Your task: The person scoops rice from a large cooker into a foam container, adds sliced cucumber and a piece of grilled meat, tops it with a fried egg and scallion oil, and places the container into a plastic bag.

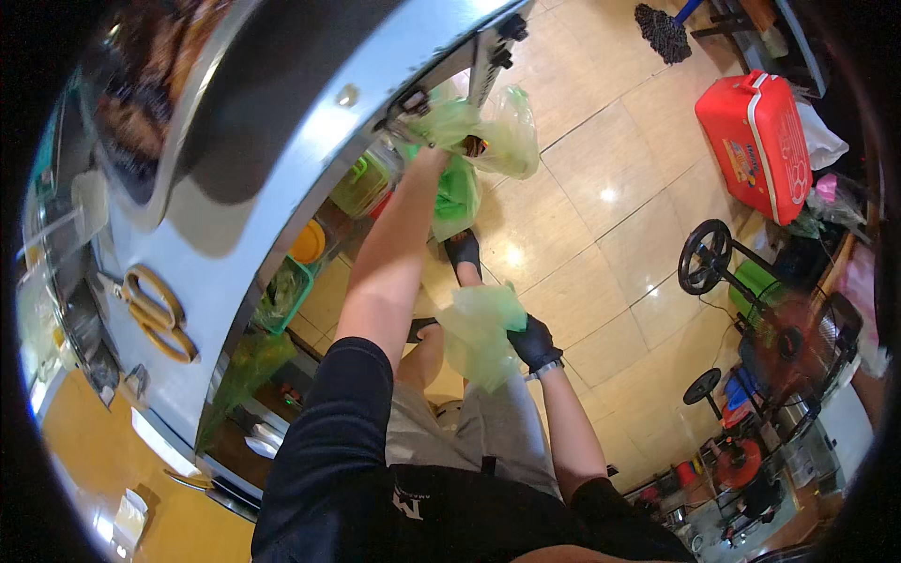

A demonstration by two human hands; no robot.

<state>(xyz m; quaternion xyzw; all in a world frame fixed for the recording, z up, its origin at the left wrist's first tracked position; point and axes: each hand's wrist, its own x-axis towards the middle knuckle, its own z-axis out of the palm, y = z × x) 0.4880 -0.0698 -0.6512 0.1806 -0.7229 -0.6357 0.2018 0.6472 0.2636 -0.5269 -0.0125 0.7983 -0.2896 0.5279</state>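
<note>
My right hand [533, 343], in a black glove, grips the edge of a thin pale green plastic bag [479, 334] that hangs loosely over my lap. My left forearm reaches along the edge of a metal table [239, 295]. At its end, my left hand [438, 151] is mostly hidden among green plastic bags [447, 123] hanging by the table's corner, so its fingers cannot be made out. Beside it, a paler bag [517, 137] bulges out over the floor. A brighter green bag [456, 190] hangs below the left wrist.
Scissors [151, 313] with tan handles lie on the table near a metal tray [179, 119] of dark food. Under the tabletop stand a green basket [299, 292] and a lidded tub [360, 186]. Across the tiled floor are a red cooler box [757, 148], a fan [788, 338] and a mop [662, 34].
</note>
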